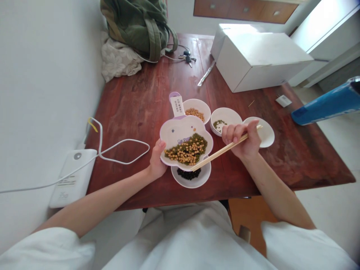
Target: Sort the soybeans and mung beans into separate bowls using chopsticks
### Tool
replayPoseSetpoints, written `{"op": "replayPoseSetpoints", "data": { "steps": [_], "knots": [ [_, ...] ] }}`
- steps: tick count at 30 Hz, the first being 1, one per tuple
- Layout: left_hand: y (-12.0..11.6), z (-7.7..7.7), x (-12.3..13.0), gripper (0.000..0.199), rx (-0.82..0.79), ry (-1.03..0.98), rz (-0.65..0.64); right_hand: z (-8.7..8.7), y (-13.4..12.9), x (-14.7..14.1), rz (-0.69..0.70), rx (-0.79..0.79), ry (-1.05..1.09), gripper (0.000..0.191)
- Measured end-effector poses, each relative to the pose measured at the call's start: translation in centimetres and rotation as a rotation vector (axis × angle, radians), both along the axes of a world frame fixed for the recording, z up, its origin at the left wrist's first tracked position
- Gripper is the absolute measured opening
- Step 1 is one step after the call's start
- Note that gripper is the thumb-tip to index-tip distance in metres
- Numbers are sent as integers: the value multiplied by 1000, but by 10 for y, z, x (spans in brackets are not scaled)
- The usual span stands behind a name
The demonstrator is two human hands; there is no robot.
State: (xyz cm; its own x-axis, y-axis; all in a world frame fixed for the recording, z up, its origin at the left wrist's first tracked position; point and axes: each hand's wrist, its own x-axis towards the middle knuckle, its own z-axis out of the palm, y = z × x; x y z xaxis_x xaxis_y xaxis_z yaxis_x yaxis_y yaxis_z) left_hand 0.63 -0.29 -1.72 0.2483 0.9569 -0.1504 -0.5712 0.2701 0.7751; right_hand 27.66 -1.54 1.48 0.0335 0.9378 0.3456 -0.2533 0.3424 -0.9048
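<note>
My left hand (158, 159) grips the left edge of a scalloped, purple-rimmed plate (180, 129), tilted toward me. Mixed soybeans and green beans (189, 149) lie gathered in its lower part, with some dark beans among them. In my right hand (244, 139) is a pair of chopsticks (222, 150), their tips at the plate's lower rim. Partly under that rim stands a white bowl (194, 183) with black beans (188, 173). Behind the plate, a bowl (206, 108) contains soybeans. Another bowl (229, 113) has a few green beans, and a further white bowl (267, 135) sits partly behind my right hand.
A large white box (261, 56) stands at the back right, near a blue cylindrical container (326, 103). At the back left are a green bag (135, 26) and keys (188, 59). A white power strip (74, 180) and its cable (123, 163) lie left.
</note>
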Motion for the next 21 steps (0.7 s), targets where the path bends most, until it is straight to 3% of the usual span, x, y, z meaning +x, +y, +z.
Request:
{"op": "replayPoseSetpoints", "data": {
  "steps": [4,9,21],
  "knots": [
    [0,2,1,54,9,2,12,-1,1,0,2,5,0,75],
    [0,4,1,60,-4,10,17,0,2,-1,8,12,11,77],
    [0,3,1,46,26,20,0,0,3,-1,26,-14,77,81]
  ]
}}
